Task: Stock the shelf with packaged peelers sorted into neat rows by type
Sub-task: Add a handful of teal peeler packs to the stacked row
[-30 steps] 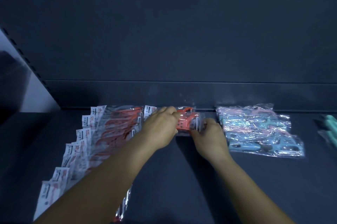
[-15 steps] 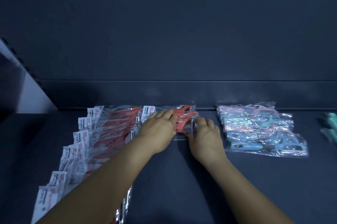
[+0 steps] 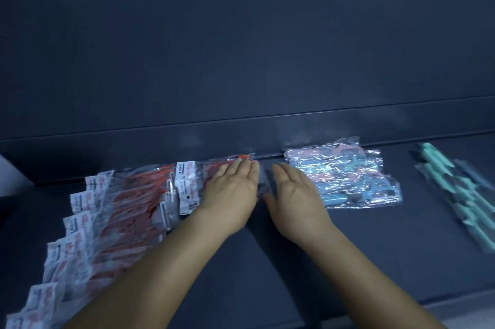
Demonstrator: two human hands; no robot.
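hands lie flat on the dark shelf (image 3: 267,261): left hand (image 3: 230,194), grip relaxed and apart, presses an orange peeler pack (image 3: 227,168); right hand (image 3: 294,194), fingers straight, holds nothing. orange peeler row (image 3: 112,216) fans left; blue peeler packs (image 3: 348,176) sit right, teal peelers (image 3: 460,192) beyond.

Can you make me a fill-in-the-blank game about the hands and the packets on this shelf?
1. The left hand lies flat on a packet that holds a peeler coloured ____.
2. The pile of clear bags with blue and pink peelers lies to the ____ of the right hand.
3. The long row of orange peeler packets has labels coloured ____.
4. Both hands have their fingers ____, not curled.

Missing words: orange; right; white; straight
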